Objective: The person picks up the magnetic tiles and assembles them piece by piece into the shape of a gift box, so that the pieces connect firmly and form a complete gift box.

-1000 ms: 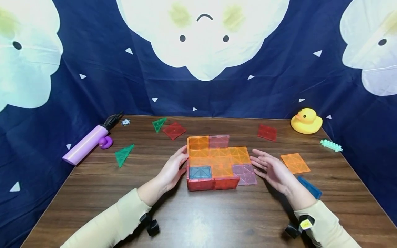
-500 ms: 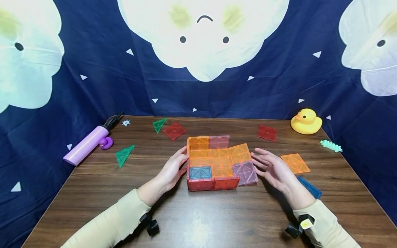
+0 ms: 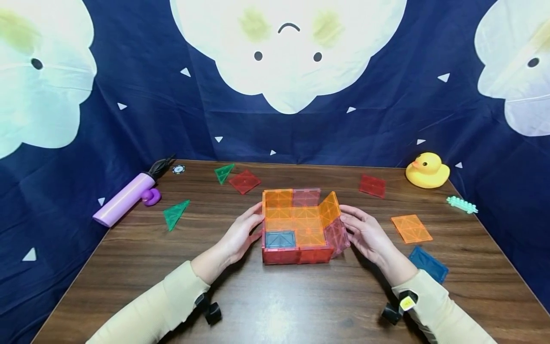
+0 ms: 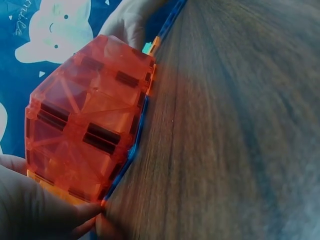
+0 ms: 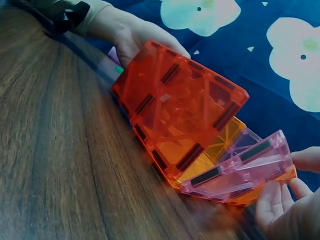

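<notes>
A box of see-through magnetic tiles stands at mid-table, with a red front wall (image 3: pixel 296 256), an orange floor (image 3: pixel 305 217) and a blue tile (image 3: pixel 280 240) in its near left corner. My left hand (image 3: pixel 238 236) rests its fingers against the left wall. On the other side my right hand (image 3: pixel 365 234) presses its fingertips to the outside of two hinged tiles, an orange tile (image 3: pixel 330 209) and a pink-purple tile (image 3: pixel 337 237). Both tilt upward; the pink-purple one leans lower in the right wrist view. At the back stand an orange tile (image 3: pixel 278 198) and a pink tile (image 3: pixel 306 197).
Right of the box lie a loose orange tile (image 3: pixel 411 229) and a blue tile (image 3: pixel 428 263). Red tiles (image 3: pixel 245 182) and green triangles (image 3: pixel 175 214) are scattered behind and left. A purple pump (image 3: pixel 124 199) and a yellow duck (image 3: pixel 427 170) flank the far edge.
My right hand has moved left and swung the orange and pink-purple tiles from flat to upward-tilted. The left hand keeps its place at the left wall.
</notes>
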`<state>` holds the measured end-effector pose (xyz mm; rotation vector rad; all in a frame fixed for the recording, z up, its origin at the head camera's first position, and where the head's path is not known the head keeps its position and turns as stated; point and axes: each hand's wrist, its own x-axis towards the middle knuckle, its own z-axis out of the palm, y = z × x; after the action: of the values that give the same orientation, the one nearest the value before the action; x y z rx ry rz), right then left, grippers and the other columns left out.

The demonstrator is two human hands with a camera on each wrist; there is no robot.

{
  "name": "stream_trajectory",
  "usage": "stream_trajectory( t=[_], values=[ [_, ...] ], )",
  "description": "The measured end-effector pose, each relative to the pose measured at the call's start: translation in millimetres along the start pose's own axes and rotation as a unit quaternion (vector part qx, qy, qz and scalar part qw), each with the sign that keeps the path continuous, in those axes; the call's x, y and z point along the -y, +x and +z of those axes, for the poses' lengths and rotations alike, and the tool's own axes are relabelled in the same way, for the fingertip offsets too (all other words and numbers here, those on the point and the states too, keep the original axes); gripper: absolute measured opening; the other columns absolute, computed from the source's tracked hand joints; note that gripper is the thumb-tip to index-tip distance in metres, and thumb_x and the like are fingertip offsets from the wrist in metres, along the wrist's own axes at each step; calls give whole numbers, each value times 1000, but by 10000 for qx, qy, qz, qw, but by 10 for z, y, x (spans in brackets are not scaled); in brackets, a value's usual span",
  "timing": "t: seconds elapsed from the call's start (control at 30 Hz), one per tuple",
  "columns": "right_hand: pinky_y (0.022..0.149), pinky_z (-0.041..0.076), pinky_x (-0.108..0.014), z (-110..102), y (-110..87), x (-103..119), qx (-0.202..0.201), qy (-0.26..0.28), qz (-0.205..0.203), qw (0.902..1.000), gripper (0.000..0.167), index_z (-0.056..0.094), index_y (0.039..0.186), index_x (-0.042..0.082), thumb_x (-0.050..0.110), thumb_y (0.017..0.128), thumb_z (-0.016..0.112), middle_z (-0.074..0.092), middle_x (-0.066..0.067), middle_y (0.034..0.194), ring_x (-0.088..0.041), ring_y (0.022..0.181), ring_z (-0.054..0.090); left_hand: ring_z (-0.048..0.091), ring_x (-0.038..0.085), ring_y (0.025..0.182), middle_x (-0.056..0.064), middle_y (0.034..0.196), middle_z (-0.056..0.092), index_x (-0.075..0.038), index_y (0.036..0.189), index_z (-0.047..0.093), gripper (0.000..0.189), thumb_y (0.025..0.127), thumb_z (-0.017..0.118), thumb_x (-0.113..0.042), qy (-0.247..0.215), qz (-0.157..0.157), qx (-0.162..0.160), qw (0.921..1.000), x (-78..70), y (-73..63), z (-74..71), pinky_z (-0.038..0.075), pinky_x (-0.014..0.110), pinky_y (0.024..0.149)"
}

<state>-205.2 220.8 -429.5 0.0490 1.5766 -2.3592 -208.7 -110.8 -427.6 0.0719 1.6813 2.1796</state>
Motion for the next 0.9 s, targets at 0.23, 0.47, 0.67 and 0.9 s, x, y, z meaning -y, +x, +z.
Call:
stream_trajectory(
  t=[0.23,0.47,0.67,0.9],
  values=[
    [85,55,-31,115,47,-22,-214,-301,90,9993,20,63,121,11,5,102,58,70,-2,111,-13,96,66,24,33,151,19,164,26,-5,162,22,63,104,46,-12,28,-78,32,10000,-10,19,18,24,55,119],
    [85,53,-31,185,58,-20,-395,-722,134,9965,25,58,127,7,9,102,59,64,-3,114,-15,99,62,25,33,150,18,165,25,-6,162,23,62,105,47,-13,15,-135,143,9998,-13,39,42,24,53,119],
    [87,52,-32,184,24,-7,-399,-872,166,9953,30,54,131,4,10,103,58,61,-5,117,-16,100,60,24,32,150,17,165,24,-7,162,23,62,106,48,-13,11,-128,210,9997,-5,51,36,25,53,119],
    [88,53,-33,148,11,12,-232,-1015,162,9944,28,55,129,4,12,103,58,61,-6,117,-16,102,61,27,32,149,17,164,27,-8,162,25,61,105,49,-12,-19,-199,117,9997,0,37,45,26,52,118]
  ],
)
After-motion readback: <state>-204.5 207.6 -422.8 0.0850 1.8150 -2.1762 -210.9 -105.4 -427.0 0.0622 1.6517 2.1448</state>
